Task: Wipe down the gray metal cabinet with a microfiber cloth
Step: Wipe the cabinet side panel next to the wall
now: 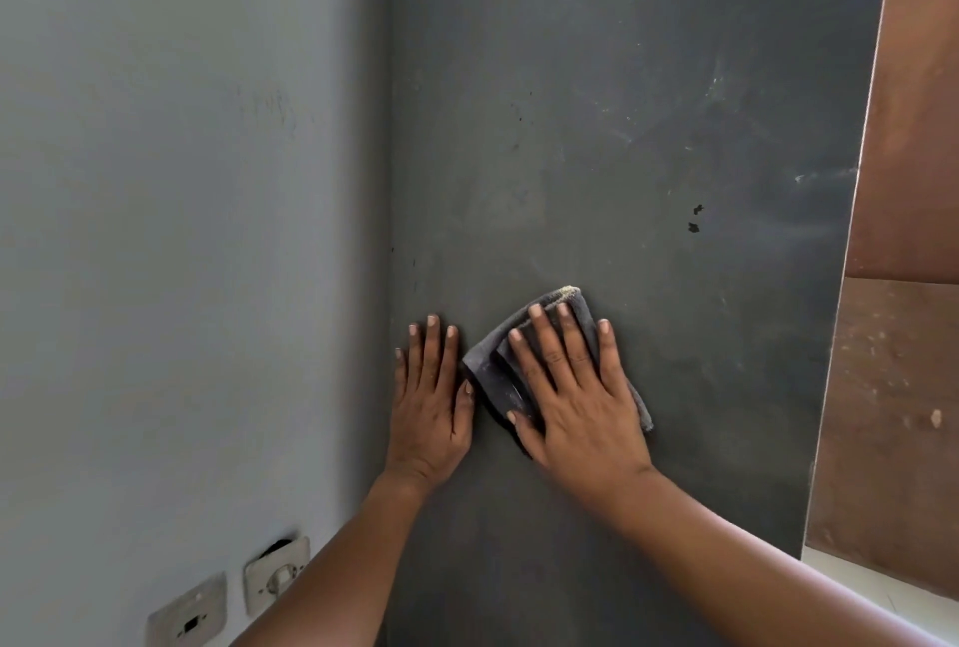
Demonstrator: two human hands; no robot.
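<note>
The gray metal cabinet's side panel (622, 127) fills the middle of the view, with pale smears and small dark specks on its upper right part. A folded gray microfiber cloth (490, 366) lies flat against the panel. My right hand (576, 387) presses the cloth to the metal with straight, spread fingers. My left hand (430, 392) rests flat on the bare panel just left of the cloth, close to the cabinet's left edge, fingers straight and pointing up.
A pale gray wall (181, 231) meets the cabinet on the left, with two wall sockets (233, 594) low down. A brown wooden panel (903, 335) stands behind the cabinet's right edge, above a white ledge (861, 589).
</note>
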